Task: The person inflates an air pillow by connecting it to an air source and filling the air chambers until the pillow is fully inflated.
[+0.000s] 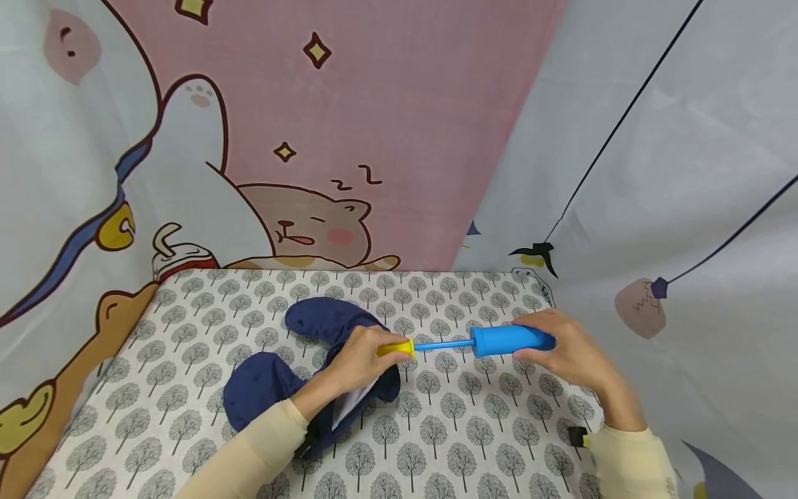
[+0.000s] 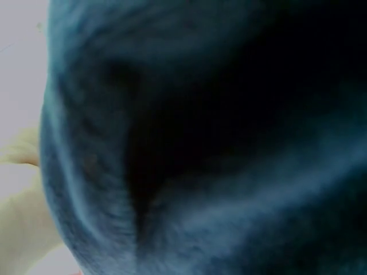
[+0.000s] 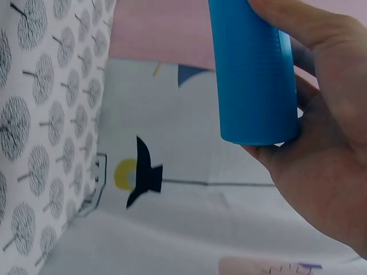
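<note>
A hand pump with a blue barrel (image 1: 508, 340), a thin blue rod and a yellow handle (image 1: 399, 348) is held level between both hands. My left hand (image 1: 361, 357) grips the yellow handle. Around the barrel curl the fingers and thumb of my right hand (image 1: 564, 346), and the right wrist view shows the barrel (image 3: 255, 80) in that grasp. The rod is drawn partway out. Under my left hand and forearm lies a navy U-shaped neck pillow (image 1: 258, 388), a pale lining showing at an opening. Its dark fabric (image 2: 92, 172) fills most of the left wrist view, hiding the left fingers there.
A white cloth printed with grey trees covers the table (image 1: 461, 443). Behind it hangs a cartoon-printed curtain (image 1: 405, 138) with a sleeping bear, and pale printed fabric (image 1: 704, 277) rises along the right side.
</note>
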Demonstrator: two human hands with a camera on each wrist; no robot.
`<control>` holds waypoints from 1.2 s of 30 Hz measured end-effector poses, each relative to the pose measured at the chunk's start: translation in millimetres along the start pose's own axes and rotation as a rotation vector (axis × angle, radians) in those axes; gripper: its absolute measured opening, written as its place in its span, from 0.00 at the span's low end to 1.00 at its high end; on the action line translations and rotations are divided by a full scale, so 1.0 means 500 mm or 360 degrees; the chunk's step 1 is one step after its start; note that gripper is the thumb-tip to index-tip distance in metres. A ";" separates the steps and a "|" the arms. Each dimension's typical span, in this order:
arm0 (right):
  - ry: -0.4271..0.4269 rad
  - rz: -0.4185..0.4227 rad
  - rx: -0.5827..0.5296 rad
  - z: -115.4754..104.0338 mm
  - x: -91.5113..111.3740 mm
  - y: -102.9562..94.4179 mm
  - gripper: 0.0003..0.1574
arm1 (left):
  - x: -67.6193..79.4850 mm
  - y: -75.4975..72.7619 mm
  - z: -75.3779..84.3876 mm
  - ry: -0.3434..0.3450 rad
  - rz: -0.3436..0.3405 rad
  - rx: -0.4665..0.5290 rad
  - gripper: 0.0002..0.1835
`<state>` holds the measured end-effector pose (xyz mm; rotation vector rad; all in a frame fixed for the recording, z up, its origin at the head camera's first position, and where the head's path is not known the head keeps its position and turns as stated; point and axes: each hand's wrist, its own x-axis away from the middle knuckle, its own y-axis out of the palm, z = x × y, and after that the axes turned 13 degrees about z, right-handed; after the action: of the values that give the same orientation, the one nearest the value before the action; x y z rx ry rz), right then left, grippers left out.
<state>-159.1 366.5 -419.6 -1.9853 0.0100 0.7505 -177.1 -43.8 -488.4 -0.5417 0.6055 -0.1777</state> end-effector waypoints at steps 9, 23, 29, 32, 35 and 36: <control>0.0118 -0.0031 0.0032 0.012 0.002 -0.047 0.38 | -0.001 -0.001 -0.004 0.0003 0.0020 -0.0027 0.16; -0.0094 0.0100 0.0087 -0.046 -0.023 0.018 0.35 | -0.001 0.004 0.001 -0.0050 0.0070 -0.0002 0.19; -0.0173 0.0148 0.0054 -0.086 -0.029 0.048 0.35 | -0.003 0.003 0.003 -0.0039 0.0085 0.0009 0.19; -0.0219 0.0177 0.0045 -0.100 -0.030 0.064 0.35 | -0.004 0.005 0.003 -0.0040 0.0081 0.0006 0.19; -0.0257 0.0198 0.0040 -0.113 -0.032 0.079 0.35 | -0.004 0.008 0.004 -0.0050 0.0069 -0.0002 0.19; -0.0269 0.0205 0.0043 -0.117 -0.032 0.084 0.35 | -0.003 0.009 0.004 -0.0050 0.0067 -0.0004 0.19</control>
<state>-155.6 293.0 -425.1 -1.9035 0.0476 0.9948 -177.4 -38.7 -488.7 -0.5328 0.5860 -0.1282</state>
